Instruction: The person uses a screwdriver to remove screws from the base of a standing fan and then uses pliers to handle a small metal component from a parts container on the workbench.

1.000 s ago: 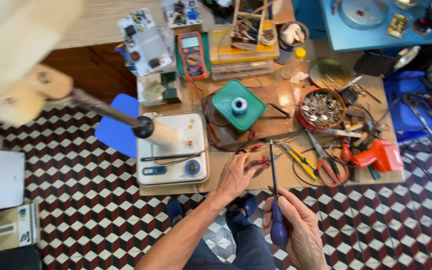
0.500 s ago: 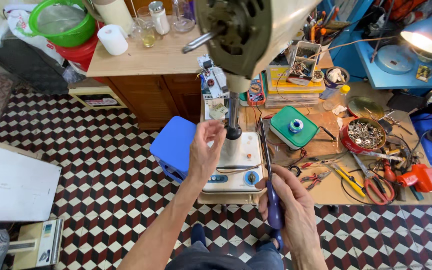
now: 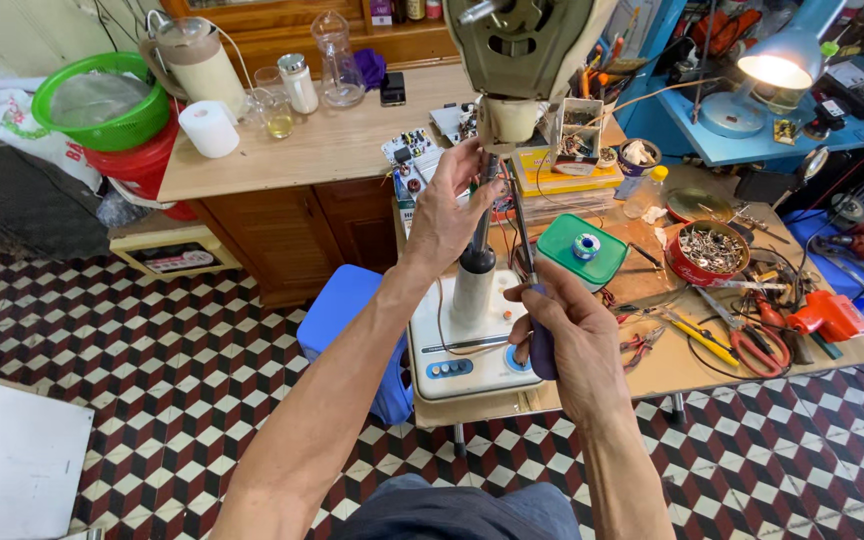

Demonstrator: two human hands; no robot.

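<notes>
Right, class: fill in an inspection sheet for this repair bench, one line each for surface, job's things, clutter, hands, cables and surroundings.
Surface: low wooden table, crowded.
Job's things: fan stand, upright, motor head on top; screwdriver.
Clutter: green box, red bowl of screws, pliers, orange drill.
Hands: left hand grips the fan pole; right hand holds the screwdriver upright.
Cables: thin wire on the stand's base.
Surroundings: checkered floor, wooden counter, lit lamp, blue stool.

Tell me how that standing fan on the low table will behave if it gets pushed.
Likely top-heavy: the fan carries its bulky motor head on a thin pole above a small white base. It may tip; the left hand grips the pole. The base looks wide enough to resist light nudges.
</notes>
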